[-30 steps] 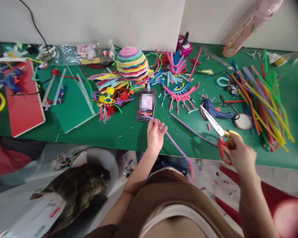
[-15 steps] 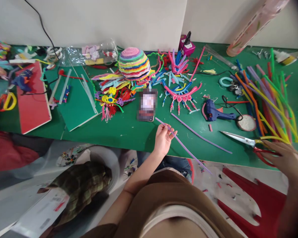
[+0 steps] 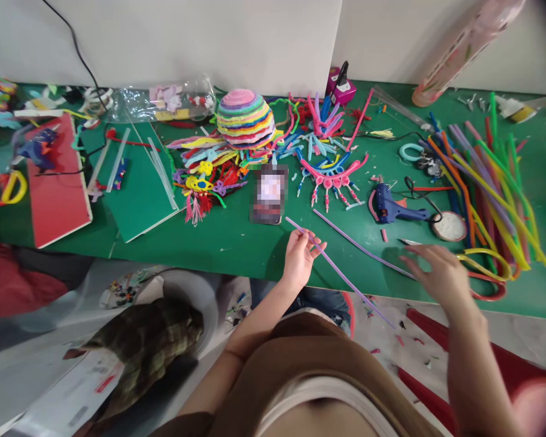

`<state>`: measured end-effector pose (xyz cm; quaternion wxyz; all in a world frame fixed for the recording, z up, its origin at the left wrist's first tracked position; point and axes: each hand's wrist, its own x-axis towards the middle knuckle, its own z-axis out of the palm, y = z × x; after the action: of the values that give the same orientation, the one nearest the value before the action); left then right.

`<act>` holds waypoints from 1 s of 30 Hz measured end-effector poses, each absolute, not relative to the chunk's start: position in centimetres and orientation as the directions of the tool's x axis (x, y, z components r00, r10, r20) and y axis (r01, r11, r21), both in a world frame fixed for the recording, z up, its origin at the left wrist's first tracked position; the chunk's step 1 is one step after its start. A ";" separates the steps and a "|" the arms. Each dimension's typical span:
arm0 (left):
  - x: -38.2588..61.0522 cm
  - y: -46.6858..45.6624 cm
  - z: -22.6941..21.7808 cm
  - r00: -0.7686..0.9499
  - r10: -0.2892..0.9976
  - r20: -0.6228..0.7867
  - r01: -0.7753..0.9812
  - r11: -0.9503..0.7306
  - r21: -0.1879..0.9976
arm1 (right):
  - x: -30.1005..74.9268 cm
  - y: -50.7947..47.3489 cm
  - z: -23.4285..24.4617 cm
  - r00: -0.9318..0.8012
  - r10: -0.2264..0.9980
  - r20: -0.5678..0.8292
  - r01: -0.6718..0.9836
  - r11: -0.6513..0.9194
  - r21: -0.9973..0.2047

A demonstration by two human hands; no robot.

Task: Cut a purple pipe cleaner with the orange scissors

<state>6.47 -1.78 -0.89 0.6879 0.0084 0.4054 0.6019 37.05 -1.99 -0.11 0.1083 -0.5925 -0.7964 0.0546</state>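
Observation:
My left hand (image 3: 299, 258) pinches a thin purple pipe cleaner (image 3: 343, 277), which slants down to the right past the table edge. A second purple pipe cleaner (image 3: 359, 244) lies on the green table, its right end close to my right hand (image 3: 443, 276). That hand is empty, fingers apart, and hovers over the scissors (image 3: 482, 251). Most of the blades are hidden beneath it; the yellow and red handles and a blade tip show. A phone (image 3: 270, 209) with a blurred screen lies just above my left hand.
A blue glue gun (image 3: 395, 207) and a round white dish (image 3: 449, 227) sit near a heap of coloured pipe cleaners (image 3: 495, 194). A striped hat (image 3: 246, 118) and fuzzy ornaments (image 3: 332, 179) lie at the back. Red and green boards (image 3: 57, 203) are on the left. A red stool (image 3: 534, 388) stands below.
My right hand has let go of the scissors' handles and moved left over the blades. The scissors now lie on the table. My left hand keeps its pinch, nearly still.

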 end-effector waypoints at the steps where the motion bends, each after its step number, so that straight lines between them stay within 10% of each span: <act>1: 6.5 -1.9 -0.9 -0.055 0.837 -0.545 -0.824 0.270 0.497 | 35.2 -1.8 -0.5 -0.314 0.946 0.081 0.923 0.324 -0.208; 30: 5.4 -1.7 -0.7 -0.055 0.876 -0.479 -0.823 0.232 0.519 | 25.9 -3.8 1.3 -0.405 0.907 -0.112 0.722 0.242 -0.648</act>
<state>5.44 -1.74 -0.71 0.6863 0.0349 0.3807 0.6187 25.87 -3.78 1.28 0.1450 -0.5258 -0.7747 0.3201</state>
